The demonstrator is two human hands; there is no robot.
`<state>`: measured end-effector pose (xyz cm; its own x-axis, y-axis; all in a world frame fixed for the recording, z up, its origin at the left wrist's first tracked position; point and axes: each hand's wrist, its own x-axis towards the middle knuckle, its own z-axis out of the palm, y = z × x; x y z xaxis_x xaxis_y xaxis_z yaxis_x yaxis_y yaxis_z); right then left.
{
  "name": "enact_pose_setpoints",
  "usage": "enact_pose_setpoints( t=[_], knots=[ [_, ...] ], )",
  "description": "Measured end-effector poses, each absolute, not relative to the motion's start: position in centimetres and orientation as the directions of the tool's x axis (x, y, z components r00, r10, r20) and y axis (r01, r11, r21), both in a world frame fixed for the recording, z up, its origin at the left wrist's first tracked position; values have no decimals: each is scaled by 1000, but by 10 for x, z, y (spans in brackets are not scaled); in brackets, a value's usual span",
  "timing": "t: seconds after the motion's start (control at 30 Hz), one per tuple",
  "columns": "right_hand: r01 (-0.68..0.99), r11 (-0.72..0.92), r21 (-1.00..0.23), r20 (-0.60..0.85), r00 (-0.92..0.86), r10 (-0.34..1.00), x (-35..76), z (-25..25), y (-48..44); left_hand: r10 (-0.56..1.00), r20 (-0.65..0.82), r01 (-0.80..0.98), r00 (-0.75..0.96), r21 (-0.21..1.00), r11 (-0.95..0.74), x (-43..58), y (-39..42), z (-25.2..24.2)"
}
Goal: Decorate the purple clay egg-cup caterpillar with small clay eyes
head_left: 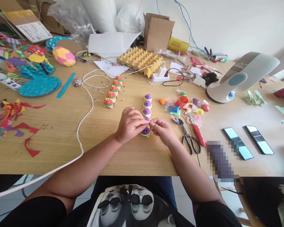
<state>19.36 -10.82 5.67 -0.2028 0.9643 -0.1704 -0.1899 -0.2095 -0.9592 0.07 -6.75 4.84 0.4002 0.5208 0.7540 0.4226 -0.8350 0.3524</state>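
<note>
My left hand (132, 124) and my right hand (164, 130) meet at their fingertips over a row of egg carton cups (147, 104) topped with purple. Both are closed in a pinch, thumb against finger. Whatever lies between the fingertips is too small to make out. The nearest cup has dark dots on its purple top, and the hands partly cover the cup behind it. Farther left stands a second row of carton cups (112, 91), with red and green tops and thin purple-tipped sticks poking out sideways.
Right of my hands lie black-handled scissors (191, 143), a red-handled cutter (198, 134), and several small bags of coloured clay (174, 109). A yellow egg tray (139, 60) and a white fan (239, 75) stand behind. A white cable (79, 132) crosses the left side.
</note>
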Motion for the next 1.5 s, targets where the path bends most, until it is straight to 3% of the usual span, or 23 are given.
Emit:
enact_pose_setpoints(
  t=[0.53, 0.83, 1.17, 1.5],
  knots=[
    [-179, -197, -964, -157, -214, 964, 195, 57, -109, 483, 787, 402, 385, 328, -855, -1, -66, 49],
    [-229, -201, -953, -161, -179, 971, 196, 57, -108, 590, 707, 314, 390, 500, -807, -1, -69, 59],
    [-239, -204, -949, -159, -194, 968, 195, 55, -108, 523, 742, 374, 419, 383, -844, 1, -68, 50],
    [-238, -212, -948, -163, -210, 964, 193, 56, -108, 505, 761, 389, 406, 357, -850, 0, -67, 50]
  ],
)
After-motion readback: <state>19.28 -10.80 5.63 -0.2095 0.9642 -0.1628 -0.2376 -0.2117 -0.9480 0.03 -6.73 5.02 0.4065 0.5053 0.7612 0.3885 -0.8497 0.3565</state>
